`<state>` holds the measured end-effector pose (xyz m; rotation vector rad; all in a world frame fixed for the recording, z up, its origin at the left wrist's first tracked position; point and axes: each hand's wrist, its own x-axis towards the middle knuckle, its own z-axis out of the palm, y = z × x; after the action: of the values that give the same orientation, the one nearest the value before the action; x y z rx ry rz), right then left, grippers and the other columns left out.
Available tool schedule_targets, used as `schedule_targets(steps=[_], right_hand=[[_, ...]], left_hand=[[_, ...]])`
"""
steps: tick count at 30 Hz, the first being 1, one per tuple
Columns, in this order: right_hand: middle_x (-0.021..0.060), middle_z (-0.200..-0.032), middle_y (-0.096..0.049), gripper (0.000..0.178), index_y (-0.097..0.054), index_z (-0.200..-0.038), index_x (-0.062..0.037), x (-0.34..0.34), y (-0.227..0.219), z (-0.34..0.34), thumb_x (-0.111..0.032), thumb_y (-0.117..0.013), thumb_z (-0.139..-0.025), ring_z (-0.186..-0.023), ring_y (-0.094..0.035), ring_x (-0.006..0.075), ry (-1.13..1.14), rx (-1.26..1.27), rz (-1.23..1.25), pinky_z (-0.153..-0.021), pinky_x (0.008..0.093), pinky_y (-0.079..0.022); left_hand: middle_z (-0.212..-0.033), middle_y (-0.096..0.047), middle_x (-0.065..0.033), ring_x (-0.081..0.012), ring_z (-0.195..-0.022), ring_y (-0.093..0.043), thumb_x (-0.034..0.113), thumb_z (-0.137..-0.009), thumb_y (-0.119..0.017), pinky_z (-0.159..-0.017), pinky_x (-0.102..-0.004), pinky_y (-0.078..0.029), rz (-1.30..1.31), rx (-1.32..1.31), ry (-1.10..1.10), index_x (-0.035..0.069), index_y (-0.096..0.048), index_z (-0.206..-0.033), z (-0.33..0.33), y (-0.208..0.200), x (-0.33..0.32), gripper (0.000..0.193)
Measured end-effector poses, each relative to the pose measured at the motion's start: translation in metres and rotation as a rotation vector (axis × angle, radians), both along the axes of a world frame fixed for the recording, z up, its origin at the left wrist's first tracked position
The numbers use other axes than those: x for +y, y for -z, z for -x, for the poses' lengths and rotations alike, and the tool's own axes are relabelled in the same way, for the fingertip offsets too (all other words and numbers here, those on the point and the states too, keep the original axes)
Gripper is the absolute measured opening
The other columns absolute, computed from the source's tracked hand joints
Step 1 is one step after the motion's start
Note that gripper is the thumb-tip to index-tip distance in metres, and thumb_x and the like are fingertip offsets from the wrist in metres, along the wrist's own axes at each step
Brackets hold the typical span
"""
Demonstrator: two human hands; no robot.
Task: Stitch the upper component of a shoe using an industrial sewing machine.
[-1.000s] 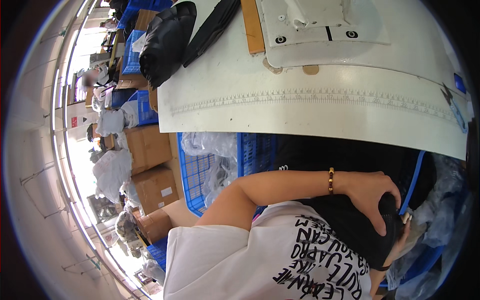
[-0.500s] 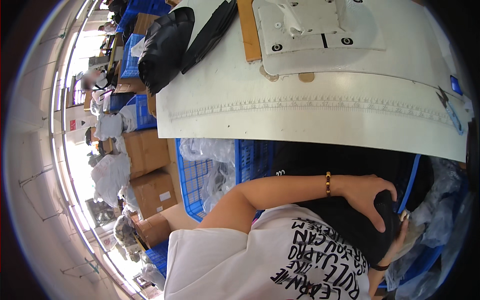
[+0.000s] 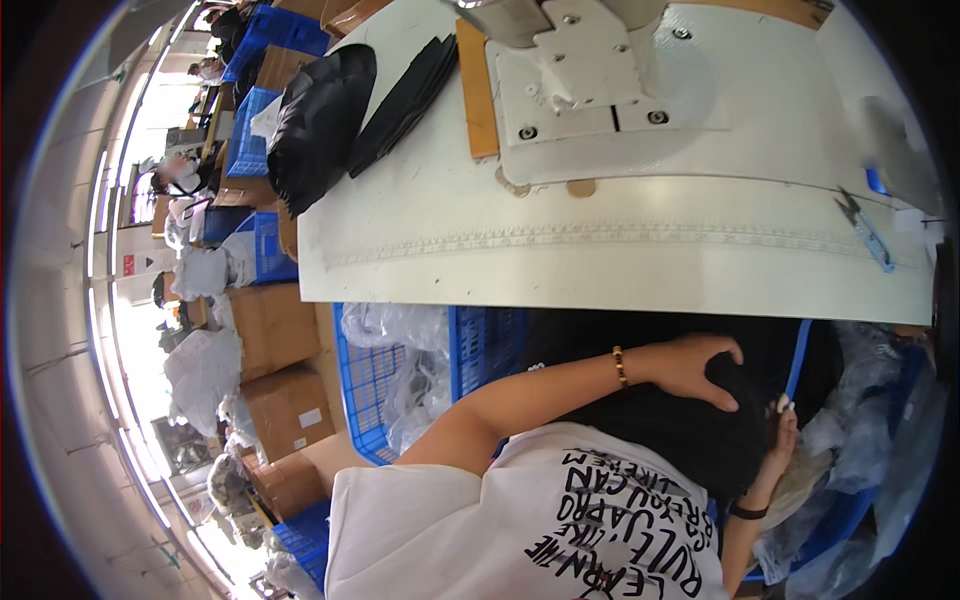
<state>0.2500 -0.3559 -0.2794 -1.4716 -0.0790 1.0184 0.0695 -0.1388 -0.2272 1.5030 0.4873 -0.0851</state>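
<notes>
Black cloth (image 3: 738, 385) lies bunched over my lap, below the table edge. My left hand (image 3: 690, 370), with a beaded bracelet at the wrist, is closed on it, a fold caught between thumb and fingers. Close by on the right is my right hand (image 3: 782, 440), with a dark band at its wrist, at the cloth's right edge. Its fingers are bent; what they hold, if anything, cannot be made out. Beyond both hands, more black material fills the space under the table, beside a blue bin rim (image 3: 799, 360).
A white table (image 3: 480, 272) with a printed ruler spans the front, bearing a sewing machine base (image 3: 560, 110), blue-handled thread snips (image 3: 868, 235) and stacked black pieces (image 3: 325, 125). A blue crate (image 3: 368, 440) with clear plastic stands left; clear bags (image 3: 865, 400) lie right. Cardboard boxes (image 3: 285, 330) stand farther left.
The view has shifted, so the table sits lower in the picture. My left hand keeps its hold on the black cloth. More of my right hand's fingers show beside the cloth.
</notes>
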Motion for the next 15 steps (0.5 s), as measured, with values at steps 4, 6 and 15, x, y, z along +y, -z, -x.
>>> schedule_targets(steps=[4, 6, 15], right_hand=[[0.0076, -0.099, -0.058, 0.023, -0.052, -0.105, -0.0051, 0.022, 0.002, 0.005, -0.024, -0.05, -0.091, -0.09, -0.056, 0.017, -0.019, 0.041, -0.028, -0.084, 0.0283, -0.045], [0.0043, -0.1, -0.058, 0.021, -0.052, -0.104, -0.0073, 0.024, -0.002, 0.0, -0.024, -0.052, -0.091, -0.09, -0.056, 0.0163, -0.01, -0.006, 0.019, -0.082, 0.0302, -0.046], [0.0108, -0.099, -0.059, 0.01, -0.061, -0.089, 0.0018, 0.085, -0.078, -0.025, 0.003, -0.061, -0.079, -0.087, -0.057, 0.0149, 0.018, -0.544, -0.394, -0.078, 0.0275, -0.047]], left_hand=[[-0.112, -0.053, -0.0175, -0.027, -0.106, -0.05, 0.049, -0.07, -0.069, -0.089, -0.0326, -0.04, 0.014, 0.073, 0.004, 0.003, -0.05, -0.114, 0.006, 0.011, 0.011, 0.066], [-0.113, -0.053, -0.0172, -0.0269, -0.107, -0.05, 0.051, -0.071, -0.067, -0.09, -0.0325, -0.039, 0.013, 0.105, 0.028, 0.004, -0.051, -0.115, 0.005, 0.018, 0.014, 0.066], [-0.115, -0.056, -0.0118, -0.0182, -0.107, -0.049, 0.044, -0.077, -0.064, -0.093, -0.0301, -0.037, 0.066, 0.188, 0.078, 0.005, -0.056, -0.114, 0.003, 0.037, 0.022, 0.054]])
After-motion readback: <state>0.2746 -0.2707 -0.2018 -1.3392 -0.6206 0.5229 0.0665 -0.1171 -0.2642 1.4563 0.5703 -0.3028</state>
